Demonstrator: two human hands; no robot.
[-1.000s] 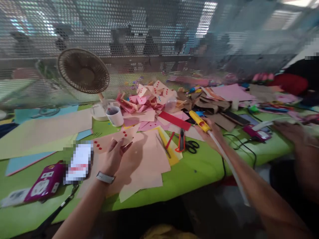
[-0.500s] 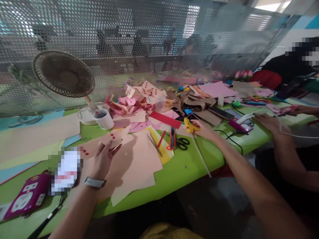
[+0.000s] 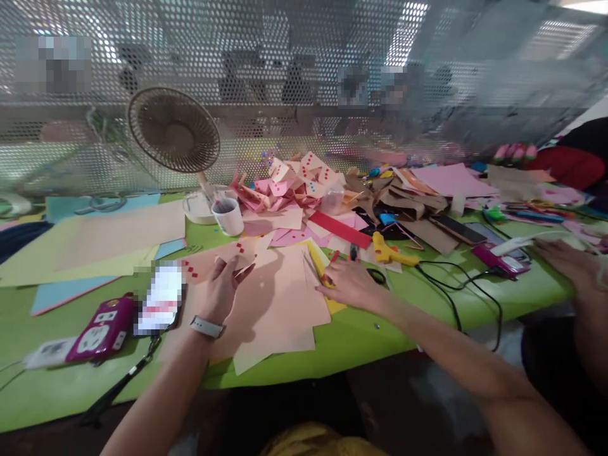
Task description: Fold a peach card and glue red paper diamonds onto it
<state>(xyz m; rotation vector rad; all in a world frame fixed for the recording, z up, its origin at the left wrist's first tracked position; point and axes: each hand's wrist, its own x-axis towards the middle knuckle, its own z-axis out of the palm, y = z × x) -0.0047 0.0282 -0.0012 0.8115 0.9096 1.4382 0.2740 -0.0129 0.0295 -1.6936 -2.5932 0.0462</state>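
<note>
My left hand [image 3: 222, 292], with a watch on its wrist, rests over peach paper sheets, its fingers curled around a peach paper piece with red diamond shapes [image 3: 241, 247]. More red diamonds mark the paper to its left. At the yellow paper's edge, my right hand [image 3: 354, 286] reaches down with its fingertips closed on the lower end of metal tweezers [image 3: 311, 266]. Black-handled scissors [image 3: 377, 275] and a cutter [image 3: 353, 252] lie partly hidden beneath and behind that hand. A yellow glue gun [image 3: 387, 250] lies just beyond it, untouched.
A fan [image 3: 174, 130] and a white cup [image 3: 228, 216] stand at the back, beside a heap of folded paper pieces [image 3: 304, 180]. At left lie a phone [image 3: 161, 297] and a purple device [image 3: 102, 329]. Black cables [image 3: 456, 272] cross the right side, near another person's hand [image 3: 558, 256].
My right hand has let go of the glue gun and moved left to the tweezers. The left hand stays at the paper piece. The camera view has turned left.
</note>
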